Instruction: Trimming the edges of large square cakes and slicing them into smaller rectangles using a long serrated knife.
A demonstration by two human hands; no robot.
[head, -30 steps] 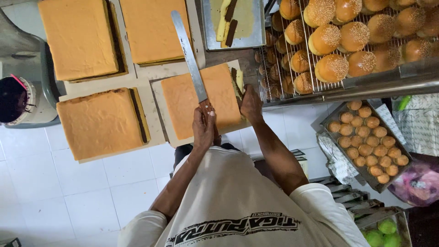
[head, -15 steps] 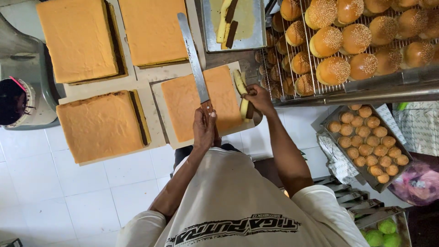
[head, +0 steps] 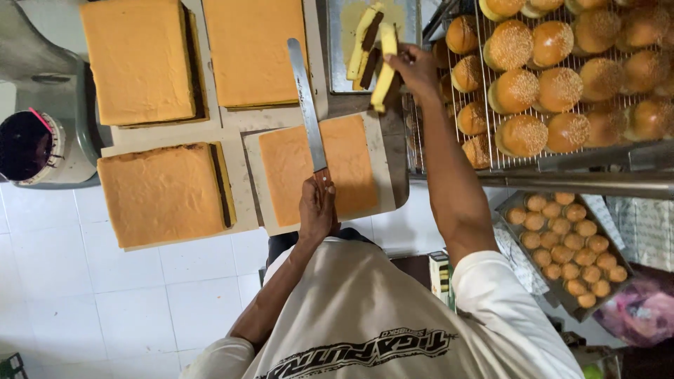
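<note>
While bent over the counter (head: 397, 151), closed the left hand (head: 317, 210) around the wooden handle of a long knife (head: 306, 98), wrist low at the near edge of the orange cake slab (head: 351, 168). Laid the blade lengthwise across that slab, tip pointing away from the body and reaching past its far edge. Stretched the right arm up and out, nearly straight, with the right hand (head: 415, 69) pinched shut on 1 yellow-and-brown cake strip (head: 384, 74), held on end over the right rim of a metal tray (head: 337, 63). Already in that tray: a few more strips (head: 365, 38), lying together.

Sat the slab on a pale board (head: 382, 189), with a bare margin showing at its right and near sides. Crowded the left side with 3 more slabs (head: 161, 193), each on its own board and set close to its neighbour. Hemmed in the right side with a wire rack (head: 491, 160) of sesame-topped buns (head: 516, 91), just beside the reaching arm. Left free room mostly near the body.

Below the rack, well apart from both hands, lay a second tray of small round buns (head: 562, 245). Off to the far left stood a dark bucket (head: 28, 144) against grey machinery, over a white tiled floor (head: 105, 295).
</note>
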